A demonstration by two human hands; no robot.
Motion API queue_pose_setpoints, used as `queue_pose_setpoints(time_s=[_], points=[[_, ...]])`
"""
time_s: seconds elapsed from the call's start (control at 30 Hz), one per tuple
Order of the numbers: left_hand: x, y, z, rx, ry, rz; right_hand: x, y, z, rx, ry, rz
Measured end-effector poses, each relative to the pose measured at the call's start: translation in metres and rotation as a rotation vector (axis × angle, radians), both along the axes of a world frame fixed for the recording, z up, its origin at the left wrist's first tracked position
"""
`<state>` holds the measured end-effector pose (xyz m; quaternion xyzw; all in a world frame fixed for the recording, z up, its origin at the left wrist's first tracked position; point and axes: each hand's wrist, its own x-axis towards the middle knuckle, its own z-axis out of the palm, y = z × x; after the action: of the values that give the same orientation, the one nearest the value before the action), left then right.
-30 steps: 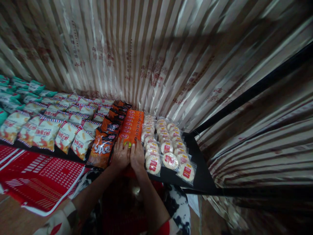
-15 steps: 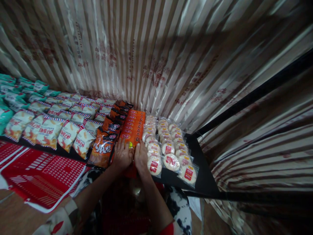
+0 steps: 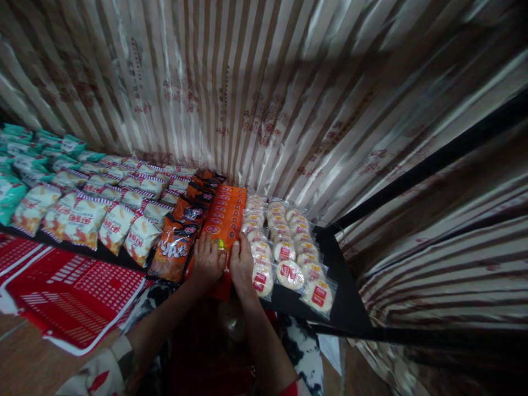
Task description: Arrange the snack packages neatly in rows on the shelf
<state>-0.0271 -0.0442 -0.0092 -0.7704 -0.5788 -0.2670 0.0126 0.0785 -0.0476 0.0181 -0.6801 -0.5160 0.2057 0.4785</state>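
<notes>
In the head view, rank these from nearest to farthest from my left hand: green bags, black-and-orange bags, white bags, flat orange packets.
1. Flat orange packets: under the left hand.
2. Black-and-orange bags: just to its left.
3. White bags: farther left.
4. Green bags: far left.

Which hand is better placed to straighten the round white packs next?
Probably the right hand: it sits at the right edge of the orange packets, beside the round white packs. The left hand rests on the orange packets, nearer the black-and-orange bags.

Dim; shadow across striped curtain (image 3: 256, 93) (right edge blurred).
</notes>
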Motion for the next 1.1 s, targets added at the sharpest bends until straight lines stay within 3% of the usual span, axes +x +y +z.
queue_pose_setpoints(time_s=[0.23,0.37,0.5,0.7,1.1], points=[[0.0,0.0,0.01,-0.015,0.04,-0.017,0.046,-0.011,0.025,0.169,-0.142,-0.043],[0.009,-0.011,0.019,0.009,0.015,-0.109,0.085,-0.026,0.019,0.14,-0.213,-0.137],[0.034,-0.04,0.02,0.054,-0.047,-0.314,0.107,-0.049,0.004,0.127,-0.215,-0.176],[0.066,-0.076,0.005,0.045,-0.031,-0.482,0.103,-0.07,-0.014,0.047,-0.149,-0.159],[0.064,-0.07,-0.012,0.031,0.084,-0.468,0.072,-0.061,-0.032,0.075,-0.191,-0.135]])
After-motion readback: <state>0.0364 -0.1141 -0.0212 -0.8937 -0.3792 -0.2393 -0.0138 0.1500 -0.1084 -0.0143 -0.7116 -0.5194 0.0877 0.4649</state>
